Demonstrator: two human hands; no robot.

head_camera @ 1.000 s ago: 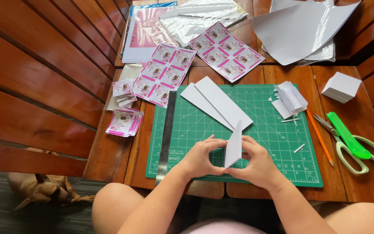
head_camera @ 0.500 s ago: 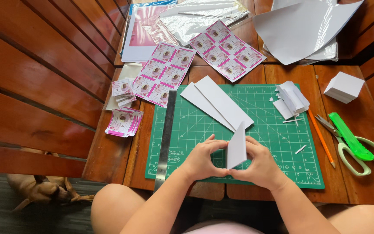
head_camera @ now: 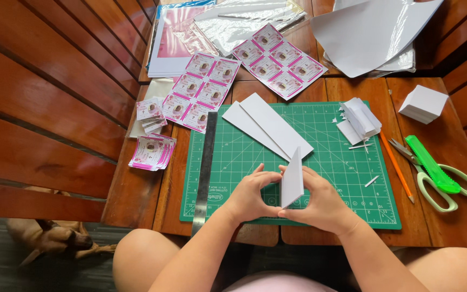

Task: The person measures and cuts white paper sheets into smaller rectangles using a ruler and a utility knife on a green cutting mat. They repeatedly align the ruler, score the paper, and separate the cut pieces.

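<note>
At the left of the frame a steel ruler lies along the edge of the green cutting mat on the wooden desk. At lower centre, the left hand and right hand both pinch a folded white card strip, held upright above the mat. The step in hand looks like creasing the fold, though the fingertips are partly hidden; next, firm even pressure along that crease seems called for, while scissors lie at the right.
</note>
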